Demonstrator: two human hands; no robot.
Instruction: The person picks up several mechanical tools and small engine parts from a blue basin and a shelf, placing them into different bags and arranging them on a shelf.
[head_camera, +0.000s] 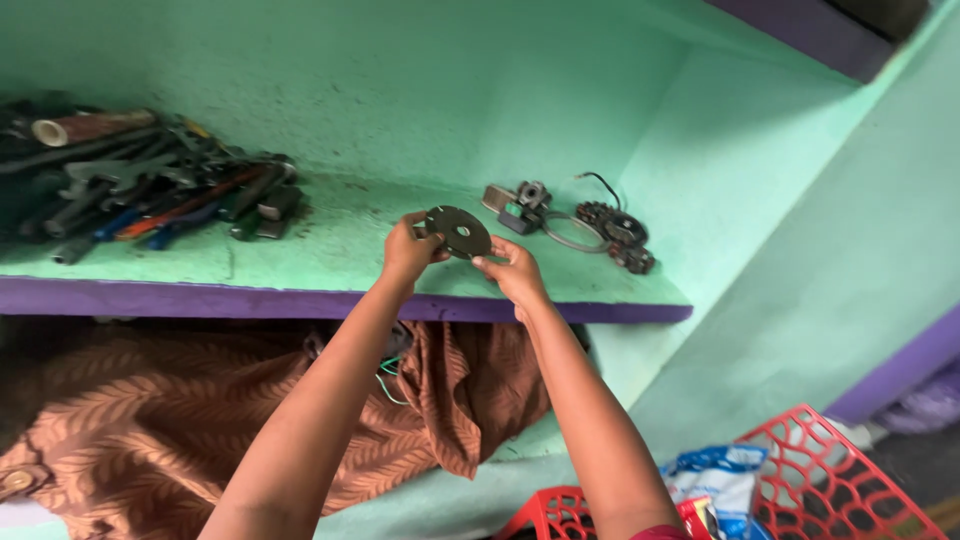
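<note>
Both my hands hold a dark round metal disc (458, 231) with a centre hole, raised just above a green shelf (330, 255). My left hand (408, 250) pinches the disc's left edge. My right hand (512, 272) grips its lower right edge. The disc is tilted, its face turned toward me. Just beyond it on the shelf lie a small grey metal part (520, 205), a thin metal ring (573, 232) and a dark toothed coil part with a wire (618, 232).
A pile of dark hand tools, some with red and blue handles (150, 195), lies at the shelf's left. Brown patterned cloth (200, 420) hangs below the purple shelf edge. A red plastic basket (800, 480) with a blue-white packet (715, 480) stands at lower right.
</note>
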